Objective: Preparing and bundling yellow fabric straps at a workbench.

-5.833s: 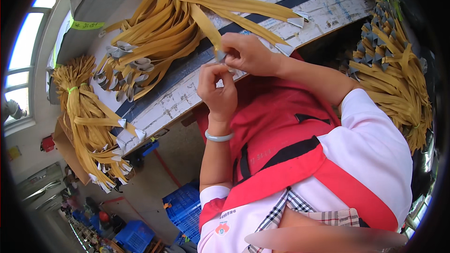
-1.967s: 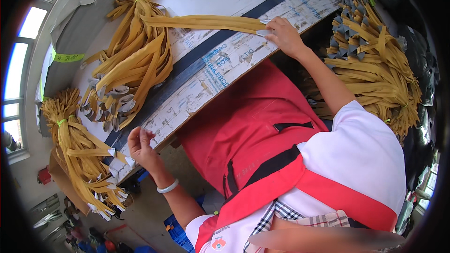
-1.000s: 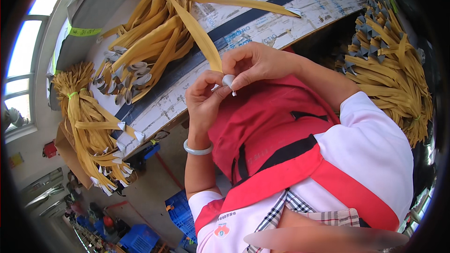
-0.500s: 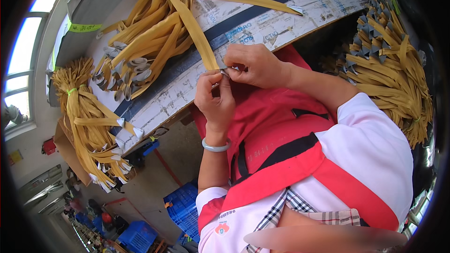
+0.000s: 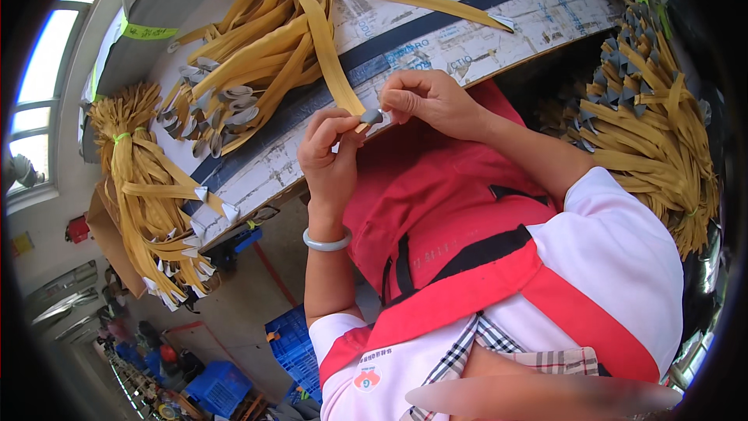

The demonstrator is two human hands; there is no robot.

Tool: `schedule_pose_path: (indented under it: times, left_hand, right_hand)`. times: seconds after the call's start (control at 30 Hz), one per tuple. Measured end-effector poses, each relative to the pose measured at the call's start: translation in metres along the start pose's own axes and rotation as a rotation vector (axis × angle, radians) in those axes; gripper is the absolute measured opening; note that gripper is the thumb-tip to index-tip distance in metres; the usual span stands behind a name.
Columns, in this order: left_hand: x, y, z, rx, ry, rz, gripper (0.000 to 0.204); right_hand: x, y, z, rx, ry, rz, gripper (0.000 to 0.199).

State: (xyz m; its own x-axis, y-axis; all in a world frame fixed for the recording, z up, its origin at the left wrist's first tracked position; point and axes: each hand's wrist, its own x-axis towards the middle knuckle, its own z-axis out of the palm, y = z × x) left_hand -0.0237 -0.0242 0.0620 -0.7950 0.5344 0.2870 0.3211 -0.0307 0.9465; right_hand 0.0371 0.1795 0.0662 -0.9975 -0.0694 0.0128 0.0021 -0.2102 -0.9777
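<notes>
My left hand (image 5: 329, 152) pinches the end of a long mustard-yellow fabric strip (image 5: 327, 47) between thumb and fingertips. A grey tab (image 5: 372, 117) covers that end and sticks out past the fingers. Right beside it, my right hand (image 5: 432, 103) is closed in a pinch, with a small whitish bit showing at its fingertips; what it holds is mostly hidden. The strip runs back to a loose bundle of similar strips (image 5: 273, 54) on the table, several with grey tabs on their ends.
Another tied bundle (image 5: 132, 164) with white tips hangs over the table's left edge. A large bundle (image 5: 654, 140) with grey tips lies at the right. One strip (image 5: 436, 4) stretches across the worn white tabletop (image 5: 280, 175). Blue crates (image 5: 296, 347) stand on the floor.
My hands have drawn slightly apart; the left has shifted left and down. The grey tab now shows between them, where fingers mostly covered it before.
</notes>
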Motion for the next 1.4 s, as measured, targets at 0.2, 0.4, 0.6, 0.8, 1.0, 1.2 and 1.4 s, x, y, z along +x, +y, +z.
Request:
schedule_pose_path:
  times: [0.2,0.4,0.6,0.8,1.0,1.2,1.4]
  left_hand:
    - [-0.014,0.004,0.006,0.492,0.033,0.228,0.008]
    - [-0.015,0.006,0.001,0.526,-0.038,0.190,0.011]
    - [-0.022,-0.002,0.016,0.488,0.046,0.247,0.016]
    - [-0.025,-0.004,0.019,0.514,0.039,0.308,0.009]
    - [-0.032,-0.012,0.017,0.413,0.024,0.160,0.011]
    - [-0.036,-0.001,-0.041,0.156,0.478,0.057,0.011]
    - [-0.057,-0.001,-0.123,0.415,0.897,-0.007,0.021]
  right_hand:
    - [0.014,0.021,-0.025,-0.119,0.148,-0.028,0.021]
    - [-0.003,0.015,-0.012,-0.064,0.004,0.094,0.022]
    - [-0.006,0.007,0.005,-0.070,-0.068,0.076,0.019]
    - [-0.012,0.008,0.005,-0.336,-0.044,-0.039,0.015]
    - [-0.004,0.035,-0.007,-0.258,-0.003,0.101,0.016]
    - [-0.003,0.018,-0.061,-0.731,0.252,-0.207,0.023]
    - [-0.037,0.015,-0.196,-1.387,0.699,-0.133,0.021]
